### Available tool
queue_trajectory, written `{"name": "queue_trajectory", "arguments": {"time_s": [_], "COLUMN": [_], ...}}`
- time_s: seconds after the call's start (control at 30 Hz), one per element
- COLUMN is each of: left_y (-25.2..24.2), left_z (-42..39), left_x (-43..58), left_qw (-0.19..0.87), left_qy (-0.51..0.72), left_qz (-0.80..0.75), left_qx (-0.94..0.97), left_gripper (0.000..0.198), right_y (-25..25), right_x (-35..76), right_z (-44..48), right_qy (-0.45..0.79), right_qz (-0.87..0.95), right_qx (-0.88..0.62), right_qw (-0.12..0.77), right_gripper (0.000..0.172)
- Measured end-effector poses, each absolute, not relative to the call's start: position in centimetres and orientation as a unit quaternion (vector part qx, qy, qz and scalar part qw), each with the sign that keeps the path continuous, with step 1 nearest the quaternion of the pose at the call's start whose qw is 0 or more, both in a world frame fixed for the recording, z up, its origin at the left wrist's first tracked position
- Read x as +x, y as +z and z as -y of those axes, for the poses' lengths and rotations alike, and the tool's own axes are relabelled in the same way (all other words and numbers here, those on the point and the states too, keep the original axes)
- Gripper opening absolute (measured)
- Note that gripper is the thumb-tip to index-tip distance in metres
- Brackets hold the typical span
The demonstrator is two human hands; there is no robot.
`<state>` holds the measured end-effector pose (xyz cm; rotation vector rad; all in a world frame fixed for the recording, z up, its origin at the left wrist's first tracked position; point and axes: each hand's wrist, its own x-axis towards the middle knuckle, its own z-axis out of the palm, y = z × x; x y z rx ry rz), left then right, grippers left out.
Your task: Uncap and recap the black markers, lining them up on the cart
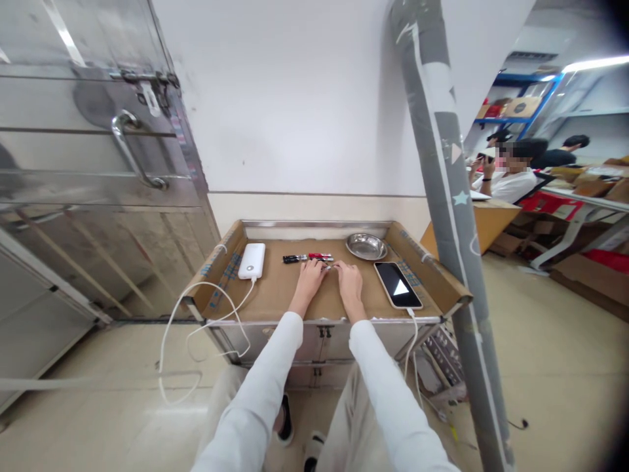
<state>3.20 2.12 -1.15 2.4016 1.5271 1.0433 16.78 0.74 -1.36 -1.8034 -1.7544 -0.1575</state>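
Note:
My left hand [310,278] rests low over the cardboard-lined tabletop [275,298], its fingers bent and close together around something small. My right hand [350,282] is beside it, thumb and forefinger pinched toward the left fingertips. A small silvery piece [328,267] shows between the two hands, too tiny to name. Just beyond my left fingers lie black pens or pen-like sticks [293,259] and a red one [320,255]. A shallow steel dish [367,246] stands behind my right hand.
A white power bank [252,261] with a looping white cable [170,328] lies at left. A phone [398,285], also cabled, lies at right. Raised cardboard sides [432,275] border the table. A wrapped grey pipe [455,196] slants past its right side. Several people sit farther right.

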Motion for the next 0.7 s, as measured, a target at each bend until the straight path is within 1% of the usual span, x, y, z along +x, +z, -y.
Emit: {"name": "queue_trajectory", "arguments": {"time_s": [0.2, 0.23, 0.33, 0.4, 0.5, 0.57, 0.7], "left_y": [-0.9, -0.9, -0.8, -0.8, -0.6, -0.6, -0.7], "left_z": [-2.1, -2.0, -1.7, -1.2, -0.5, -0.3, -0.7], "left_x": [3.0, 3.0, 2.8, 2.7, 2.7, 2.8, 2.8], "left_qw": [0.015, 0.008, -0.022, -0.049, -0.083, -0.096, -0.098], "left_qy": [0.345, 0.346, 0.351, 0.348, 0.301, 0.273, 0.252], "left_qz": [-0.502, -0.509, -0.568, -0.633, -0.712, -0.735, -0.748], "left_qx": [0.793, 0.788, 0.744, 0.689, 0.629, 0.614, 0.607], "left_gripper": [0.014, 0.015, 0.020, 0.024, 0.027, 0.028, 0.032], "right_y": [-0.8, -0.7, -0.7, -0.9, -1.4, -1.7, -1.7], "right_x": [16.3, 16.2, 16.0, 15.9, 16.0, 16.0, 16.0], "right_z": [-0.5, -0.4, -0.2, -0.3, -0.8, -1.1, -1.6], "right_qy": [-0.040, -0.023, 0.019, 0.007, -0.023, -0.044, -0.070], "right_qz": [0.713, 0.731, 0.791, 0.777, 0.754, 0.743, 0.748], "right_qx": [-0.614, -0.588, -0.498, -0.507, -0.553, -0.585, -0.600], "right_qw": [0.336, 0.345, 0.355, 0.373, 0.354, 0.322, 0.276], "right_gripper": [0.029, 0.032, 0.051, 0.055, 0.052, 0.048, 0.038]}}
